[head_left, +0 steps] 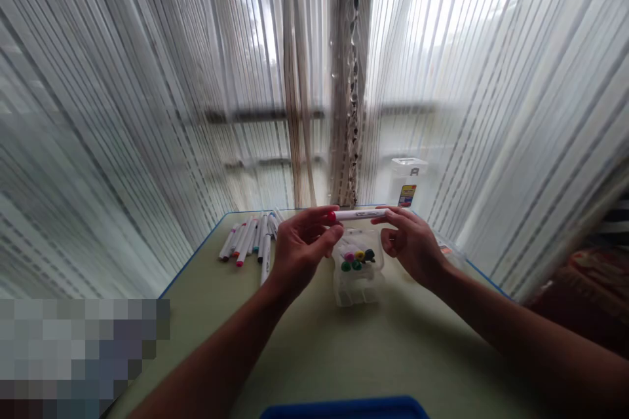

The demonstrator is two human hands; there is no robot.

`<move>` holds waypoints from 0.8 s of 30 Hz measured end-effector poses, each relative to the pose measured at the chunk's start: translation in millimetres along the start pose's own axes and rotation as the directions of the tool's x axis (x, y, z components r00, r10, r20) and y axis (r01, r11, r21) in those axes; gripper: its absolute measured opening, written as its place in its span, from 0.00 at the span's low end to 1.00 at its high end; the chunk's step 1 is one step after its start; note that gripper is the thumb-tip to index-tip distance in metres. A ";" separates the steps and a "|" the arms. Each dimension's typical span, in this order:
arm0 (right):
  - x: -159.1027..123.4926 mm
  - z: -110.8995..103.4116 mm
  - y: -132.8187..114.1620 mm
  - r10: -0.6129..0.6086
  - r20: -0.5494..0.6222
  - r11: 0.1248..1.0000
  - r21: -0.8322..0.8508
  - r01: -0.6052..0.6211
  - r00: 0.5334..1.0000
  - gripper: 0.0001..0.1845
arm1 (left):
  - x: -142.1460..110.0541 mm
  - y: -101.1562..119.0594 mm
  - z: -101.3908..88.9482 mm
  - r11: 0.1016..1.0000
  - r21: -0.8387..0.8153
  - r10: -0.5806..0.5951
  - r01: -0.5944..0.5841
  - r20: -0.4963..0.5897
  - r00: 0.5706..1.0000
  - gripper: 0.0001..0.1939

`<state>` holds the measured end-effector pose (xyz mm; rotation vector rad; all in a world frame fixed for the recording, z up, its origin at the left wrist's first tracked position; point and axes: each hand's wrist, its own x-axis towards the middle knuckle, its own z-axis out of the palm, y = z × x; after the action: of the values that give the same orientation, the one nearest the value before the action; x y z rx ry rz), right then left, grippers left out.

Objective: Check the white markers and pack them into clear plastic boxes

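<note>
A white marker [361,215] with a red end is held level in the air between my two hands. My left hand [307,242] grips its red end with the fingertips. At the other end, the fingers of my right hand [410,242] pinch the white tip. Below the marker stands a clear plastic holder [358,291] with several markers [358,256] in it, their pink, yellow and green ends facing me. Left of my left hand, several white markers [248,239] with coloured ends lie in a loose pile on the table.
The pale green table [314,353] has a blue edge. A clear plastic box [409,180] with a label stands at the back right. Something clear lies behind my right wrist. A blue tray edge [344,408] shows at the front. Striped sheer curtains [246,78] hang behind.
</note>
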<state>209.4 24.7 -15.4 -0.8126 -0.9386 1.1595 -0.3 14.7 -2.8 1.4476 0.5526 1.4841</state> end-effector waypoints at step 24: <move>-6.1 4.2 -10.4 -0.176 0.025 0.984 0.017 0.175 0.984 0.13 | 6.1 -5.4 -8.8 0.998 0.062 -0.011 0.019 -0.126 0.992 0.11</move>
<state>208.7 16.7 -5.5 -0.6899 -1.0022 1.0248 -5.9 24.8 -6.0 1.4013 0.6915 1.5659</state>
